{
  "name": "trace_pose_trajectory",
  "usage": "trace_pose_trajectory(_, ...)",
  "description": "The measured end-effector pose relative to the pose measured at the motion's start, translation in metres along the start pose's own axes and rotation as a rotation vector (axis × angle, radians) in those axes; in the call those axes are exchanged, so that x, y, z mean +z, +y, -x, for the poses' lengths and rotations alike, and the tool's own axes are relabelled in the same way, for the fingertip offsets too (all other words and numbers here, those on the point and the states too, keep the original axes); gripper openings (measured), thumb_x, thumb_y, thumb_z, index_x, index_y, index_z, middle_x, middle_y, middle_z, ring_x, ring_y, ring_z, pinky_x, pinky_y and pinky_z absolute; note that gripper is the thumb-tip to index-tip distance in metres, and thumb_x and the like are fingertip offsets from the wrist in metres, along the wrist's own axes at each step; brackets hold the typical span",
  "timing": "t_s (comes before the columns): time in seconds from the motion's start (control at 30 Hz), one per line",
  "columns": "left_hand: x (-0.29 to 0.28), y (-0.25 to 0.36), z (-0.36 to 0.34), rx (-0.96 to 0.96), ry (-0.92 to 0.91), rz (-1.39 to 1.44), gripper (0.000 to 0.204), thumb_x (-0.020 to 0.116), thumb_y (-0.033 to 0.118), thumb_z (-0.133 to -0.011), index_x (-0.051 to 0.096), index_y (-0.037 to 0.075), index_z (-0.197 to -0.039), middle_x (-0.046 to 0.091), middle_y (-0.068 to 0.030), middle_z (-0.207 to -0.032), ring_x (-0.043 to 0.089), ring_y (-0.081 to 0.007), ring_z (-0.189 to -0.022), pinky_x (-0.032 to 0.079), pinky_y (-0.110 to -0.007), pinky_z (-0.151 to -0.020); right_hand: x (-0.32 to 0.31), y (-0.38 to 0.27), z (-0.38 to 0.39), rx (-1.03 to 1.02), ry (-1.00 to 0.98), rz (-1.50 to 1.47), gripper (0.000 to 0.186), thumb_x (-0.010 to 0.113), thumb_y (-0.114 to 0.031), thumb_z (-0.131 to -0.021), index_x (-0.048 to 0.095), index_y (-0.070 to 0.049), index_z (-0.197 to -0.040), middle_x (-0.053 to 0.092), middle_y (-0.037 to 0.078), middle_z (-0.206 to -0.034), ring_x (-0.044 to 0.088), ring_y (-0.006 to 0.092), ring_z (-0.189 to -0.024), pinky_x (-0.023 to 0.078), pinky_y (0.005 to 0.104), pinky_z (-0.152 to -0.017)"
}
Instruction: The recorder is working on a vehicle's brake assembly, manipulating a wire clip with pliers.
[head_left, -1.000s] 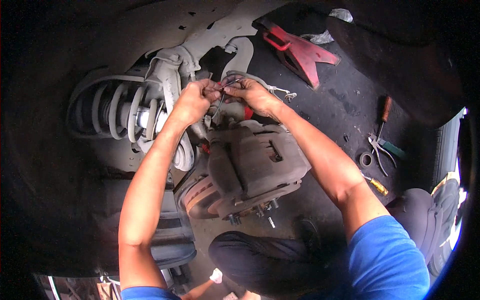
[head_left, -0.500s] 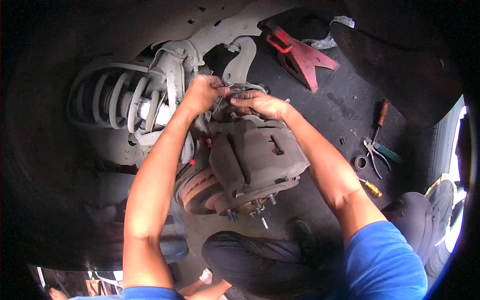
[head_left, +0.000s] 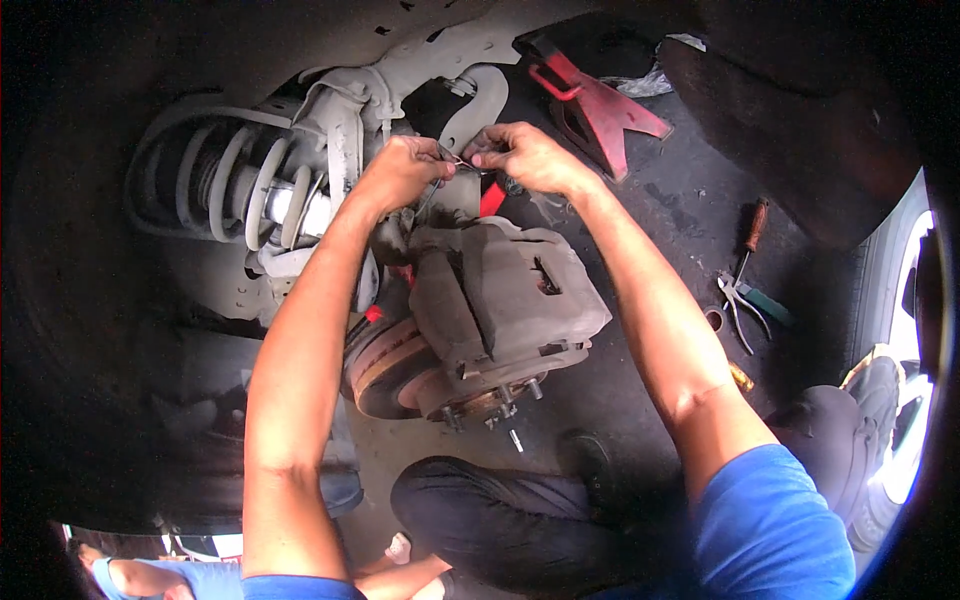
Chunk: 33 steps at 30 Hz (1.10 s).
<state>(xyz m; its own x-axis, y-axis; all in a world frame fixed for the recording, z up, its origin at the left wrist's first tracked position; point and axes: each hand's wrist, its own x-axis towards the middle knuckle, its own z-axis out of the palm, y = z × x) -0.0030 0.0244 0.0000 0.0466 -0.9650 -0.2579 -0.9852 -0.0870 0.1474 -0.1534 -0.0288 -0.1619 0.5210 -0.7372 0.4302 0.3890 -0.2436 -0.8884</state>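
A thin wire point(head_left: 461, 161) runs between my two hands, above the brake caliper point(head_left: 505, 285). My left hand point(head_left: 408, 170) is closed, pinching the wire between thumb and fingertips beside the suspension arm. Just to its right, my right hand point(head_left: 525, 157) also pinches the wire, fingers curled and the wrist raised. Below them, the dusty grey caliper sits over the rusty brake disc point(head_left: 385, 385), whose wheel studs point(head_left: 508, 405) point toward me. Where the far part of the wire goes is hidden by my fingers and the metal parts.
A coil spring point(head_left: 235, 190) and shock absorber stand left of my left arm. On the dark floor are a red jack stand point(head_left: 610, 115), a screwdriver point(head_left: 755, 230), pliers point(head_left: 738, 305) and a tape roll point(head_left: 713, 320). Another person point(head_left: 165, 578) is at the lower left.
My right hand has risen and moved farther from the caliper, uncovering a red piece behind it. My left hand stays nearly in place, and the whole view has shifted slightly.
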Motion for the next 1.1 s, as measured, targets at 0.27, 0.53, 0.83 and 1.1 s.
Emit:
trace_pose_trajectory(0.27, 0.001, 0.002, 0.003, 0.003, 0.011, 0.027, 0.017, 0.074, 0.018, -0.088, 0.074, 0.001, -0.085, 0.069, -0.0054, -0.075, 0.058, -0.0110, -0.071, 0.048, -0.031, -0.067, 0.013, 0.006, -0.003, 0.031, -0.041, 0.039, 0.019, 0.070, -0.010, -0.091, 0.069, 0.001, -0.107, 0.072, 0.009, -0.092, 0.065, 0.0139, -0.091, 0.050, 0.0317, -0.086)
trace_pose_trajectory(0.53, -0.002, 0.003, 0.003, -0.042, 0.004, -0.041, 0.019, 0.074, 0.019, -0.091, 0.073, 0.000, -0.091, 0.069, -0.0026, -0.079, 0.056, -0.0089, -0.072, 0.045, -0.028, -0.067, 0.015, 0.013, -0.009, -0.037, -0.001, -0.074, 0.018, 0.068, -0.003, -0.090, 0.068, 0.002, -0.107, 0.072, 0.008, -0.097, 0.065, 0.0132, -0.093, 0.050, 0.0295, -0.089)
trace_pose_trajectory(0.83, -0.002, 0.003, 0.004, -0.027, -0.011, 0.006, 0.018, 0.073, 0.018, -0.089, 0.074, 0.001, -0.093, 0.071, -0.0067, -0.078, 0.062, -0.0122, -0.075, 0.049, -0.030, -0.069, 0.012, 0.005, -0.009, -0.013, -0.028, -0.043, 0.020, 0.068, -0.005, -0.090, 0.068, 0.001, -0.108, 0.072, 0.009, -0.097, 0.065, 0.0140, -0.094, 0.050, 0.0298, -0.089)
trace_pose_trajectory(1.1, -0.004, 0.003, 0.005, 0.009, -0.030, 0.045, 0.018, 0.072, 0.017, -0.089, 0.074, 0.000, -0.094, 0.072, -0.0071, -0.080, 0.062, -0.0120, -0.075, 0.049, -0.031, -0.069, 0.009, -0.003, -0.004, 0.032, -0.058, -0.064, 0.021, 0.069, -0.012, -0.092, 0.069, 0.002, -0.107, 0.072, 0.008, -0.095, 0.064, 0.0132, -0.091, 0.049, 0.0288, -0.086)
